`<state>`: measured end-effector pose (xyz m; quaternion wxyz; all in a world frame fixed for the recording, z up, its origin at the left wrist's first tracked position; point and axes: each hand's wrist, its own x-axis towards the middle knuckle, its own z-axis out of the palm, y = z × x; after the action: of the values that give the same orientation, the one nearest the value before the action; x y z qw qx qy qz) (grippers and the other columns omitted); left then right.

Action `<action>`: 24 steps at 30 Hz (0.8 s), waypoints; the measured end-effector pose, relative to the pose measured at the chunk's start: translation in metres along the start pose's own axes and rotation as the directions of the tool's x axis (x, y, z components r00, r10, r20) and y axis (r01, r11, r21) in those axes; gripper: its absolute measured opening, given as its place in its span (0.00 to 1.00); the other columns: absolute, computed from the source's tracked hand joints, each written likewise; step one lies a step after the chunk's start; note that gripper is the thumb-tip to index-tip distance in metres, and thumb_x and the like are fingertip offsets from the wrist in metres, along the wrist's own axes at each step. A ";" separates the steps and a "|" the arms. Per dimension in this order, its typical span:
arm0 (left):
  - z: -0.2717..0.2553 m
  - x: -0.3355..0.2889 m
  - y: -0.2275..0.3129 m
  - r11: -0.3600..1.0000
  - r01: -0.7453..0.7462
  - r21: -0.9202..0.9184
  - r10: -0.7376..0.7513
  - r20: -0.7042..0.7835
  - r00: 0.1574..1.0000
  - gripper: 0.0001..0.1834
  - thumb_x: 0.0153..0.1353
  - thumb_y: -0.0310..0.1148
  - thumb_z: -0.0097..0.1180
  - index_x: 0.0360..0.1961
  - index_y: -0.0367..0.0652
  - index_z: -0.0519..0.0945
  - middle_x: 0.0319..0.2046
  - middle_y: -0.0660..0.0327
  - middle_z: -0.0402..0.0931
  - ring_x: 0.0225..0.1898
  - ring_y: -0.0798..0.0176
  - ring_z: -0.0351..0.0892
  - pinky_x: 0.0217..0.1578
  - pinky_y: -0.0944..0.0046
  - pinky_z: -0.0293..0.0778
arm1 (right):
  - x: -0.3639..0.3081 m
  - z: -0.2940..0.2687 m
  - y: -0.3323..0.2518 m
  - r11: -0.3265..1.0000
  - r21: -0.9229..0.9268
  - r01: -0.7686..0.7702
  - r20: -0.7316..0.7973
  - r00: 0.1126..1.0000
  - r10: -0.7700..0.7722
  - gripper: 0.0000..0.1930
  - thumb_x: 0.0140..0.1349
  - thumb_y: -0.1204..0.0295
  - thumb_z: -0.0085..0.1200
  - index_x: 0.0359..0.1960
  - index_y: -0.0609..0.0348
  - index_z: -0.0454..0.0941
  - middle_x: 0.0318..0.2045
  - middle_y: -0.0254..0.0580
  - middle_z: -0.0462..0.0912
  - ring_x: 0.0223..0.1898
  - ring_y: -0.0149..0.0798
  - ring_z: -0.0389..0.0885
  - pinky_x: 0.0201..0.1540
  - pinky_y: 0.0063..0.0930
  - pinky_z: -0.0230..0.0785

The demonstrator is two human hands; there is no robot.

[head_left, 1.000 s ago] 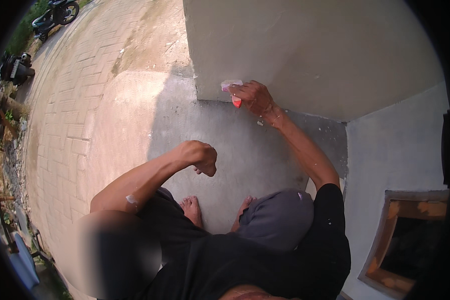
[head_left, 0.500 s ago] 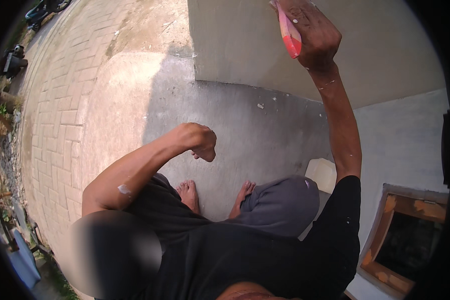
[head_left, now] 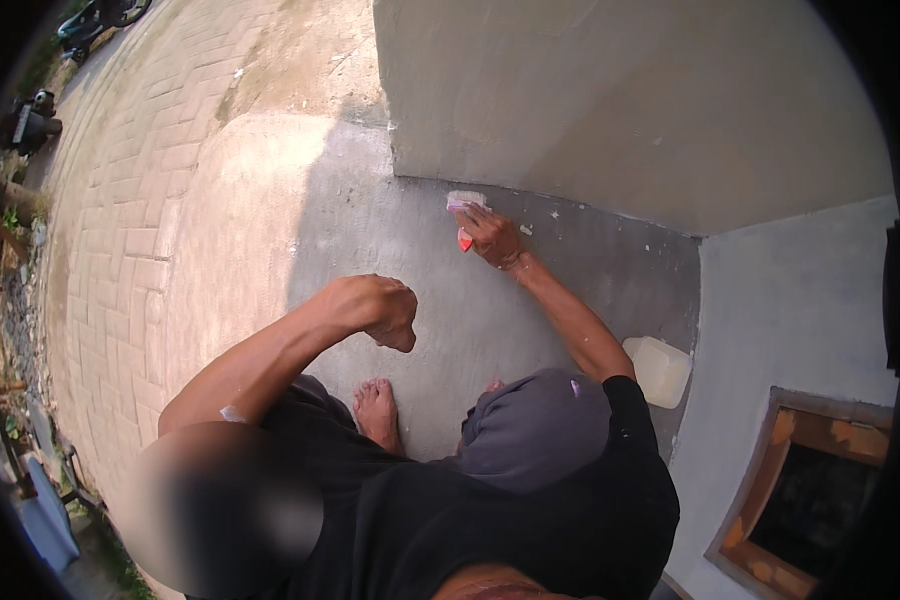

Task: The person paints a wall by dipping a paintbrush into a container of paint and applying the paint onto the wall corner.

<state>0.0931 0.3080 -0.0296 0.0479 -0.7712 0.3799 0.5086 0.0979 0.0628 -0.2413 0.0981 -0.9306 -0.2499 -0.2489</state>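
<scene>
My right hand point(head_left: 495, 238) is closed around a paintbrush point(head_left: 465, 240) with a pinkish handle ending in red. Its wide, pale head is out over the grey floor point(head_left: 440, 290), near the foot of the wall point(head_left: 610, 110); I cannot tell whether the bristles touch a surface. In front of my body, my left hand point(head_left: 385, 310) hangs curled in a loose fist above the floor. Nothing sticks out of it, and its palm side is turned away. White smears mark my left forearm near the elbow.
A whitish plastic container point(head_left: 658, 370) stands right of my knee by the side wall. An orange-brown window frame point(head_left: 770, 500) is at the lower right. Paving point(head_left: 115, 220) runs along the left, with parked motorbikes point(head_left: 32, 125) beyond. White flecks dot the floor. A blurred patch covers the lower left.
My right hand has come down from high on the wall toward its foot, bringing the paintbrush along and moving left. My left fist has shifted slightly left and nearer to me.
</scene>
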 end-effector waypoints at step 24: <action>-0.003 0.006 0.002 0.998 -0.047 0.032 0.047 -0.003 0.999 0.19 0.42 0.38 0.52 0.18 0.28 0.70 0.17 0.45 0.62 0.20 0.48 0.61 0.25 0.50 0.67 | 0.070 -0.060 0.014 0.956 -0.263 0.132 -0.239 0.951 -0.197 0.19 0.56 0.71 0.53 0.49 0.64 0.78 0.47 0.54 0.81 0.52 0.49 0.80 0.56 0.42 0.73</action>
<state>0.0956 0.3021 -0.0327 0.0473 -0.7621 0.4061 0.5020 0.1327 0.0617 -0.1554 -0.0057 -0.8699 -0.2797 -0.4062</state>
